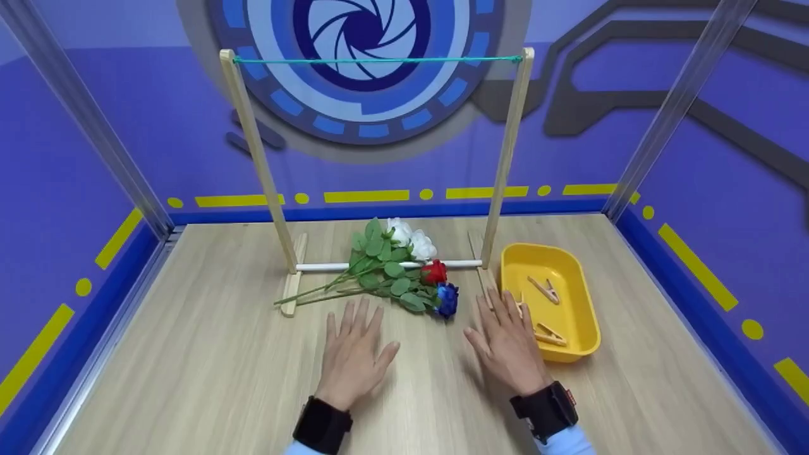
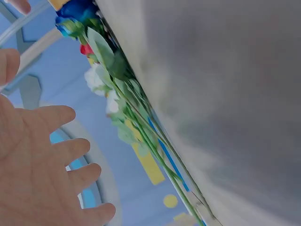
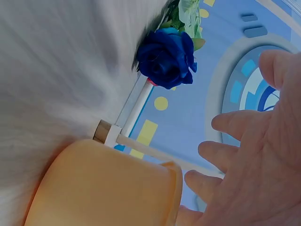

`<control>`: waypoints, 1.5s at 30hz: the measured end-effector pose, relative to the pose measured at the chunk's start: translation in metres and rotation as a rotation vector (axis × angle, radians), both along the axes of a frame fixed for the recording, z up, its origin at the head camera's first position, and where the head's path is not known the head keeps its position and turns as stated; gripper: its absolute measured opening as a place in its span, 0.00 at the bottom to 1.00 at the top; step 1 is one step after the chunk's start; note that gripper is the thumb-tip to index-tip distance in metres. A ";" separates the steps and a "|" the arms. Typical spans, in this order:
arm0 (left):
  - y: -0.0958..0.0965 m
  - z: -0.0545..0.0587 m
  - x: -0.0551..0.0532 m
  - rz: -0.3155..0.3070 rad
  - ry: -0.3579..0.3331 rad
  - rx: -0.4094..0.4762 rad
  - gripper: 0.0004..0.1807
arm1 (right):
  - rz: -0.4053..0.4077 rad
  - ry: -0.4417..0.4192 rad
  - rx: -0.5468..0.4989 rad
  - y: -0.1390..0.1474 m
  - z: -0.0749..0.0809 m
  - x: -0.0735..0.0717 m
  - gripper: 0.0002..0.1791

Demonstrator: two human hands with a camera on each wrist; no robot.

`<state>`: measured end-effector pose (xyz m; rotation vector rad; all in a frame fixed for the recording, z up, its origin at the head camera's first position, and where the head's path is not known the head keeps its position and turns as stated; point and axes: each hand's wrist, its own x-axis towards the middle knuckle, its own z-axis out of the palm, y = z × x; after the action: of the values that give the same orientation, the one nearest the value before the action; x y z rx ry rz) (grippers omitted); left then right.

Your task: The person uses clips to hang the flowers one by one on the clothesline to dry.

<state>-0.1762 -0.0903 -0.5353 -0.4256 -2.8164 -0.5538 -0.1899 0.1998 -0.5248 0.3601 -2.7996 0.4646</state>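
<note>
The wooden table [image 1: 208, 354] meets blue walls [image 1: 569, 161]. Flowers [image 1: 394, 270] are white, red, blue. Left hand [image 1: 352, 360] and right hand [image 1: 510, 347] have fingers spread.

Gap between posts [image 1: 507, 151], string [image 1: 379, 60] overhead, flowers [image 1: 394, 270] below

Black wristbands [image 1: 322, 426] meet light-blue sleeves [image 1: 567, 443] on a person at the surface [image 1: 189, 354].
The left wristband [image 1: 323, 423] is wide, with a plain, squared-off face; a short stretch of the left sleeve [image 1: 304, 449] shows behind it. The right wristband [image 1: 545, 411], on the side toward the surface's right edge, is likewise black and carries a small red tag [image 1: 571, 397] on its outer side, with pale marks too small to read. The left grip [image 1: 354, 366] and right grip [image 1: 510, 351] are bare.
</note>
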 end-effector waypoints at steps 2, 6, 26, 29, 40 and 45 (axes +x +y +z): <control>0.007 0.001 -0.001 -0.021 0.004 -0.011 0.37 | -0.004 -0.006 -0.011 0.000 0.001 0.000 0.37; 0.022 0.004 -0.003 -0.061 0.015 -0.047 0.37 | -0.008 -0.011 -0.022 0.002 0.002 0.000 0.37; 0.093 0.025 -0.010 -0.241 0.023 -0.155 0.37 | 0.059 -0.154 -0.038 0.057 0.045 -0.029 0.36; 0.101 0.027 -0.013 -0.263 0.032 -0.171 0.37 | 0.054 -0.204 -0.052 0.068 0.054 -0.036 0.36; 0.125 0.023 -0.024 -0.298 0.039 -0.273 0.37 | 0.023 -0.264 -0.005 0.087 0.071 -0.068 0.32; 0.134 0.018 -0.028 -0.307 0.024 -0.311 0.37 | -0.026 -0.354 0.007 0.095 0.069 -0.081 0.33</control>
<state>-0.2043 0.0433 -0.5169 -0.9279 -2.8357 -0.1585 -0.2709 0.2948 -0.4561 0.2645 -3.1433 0.5605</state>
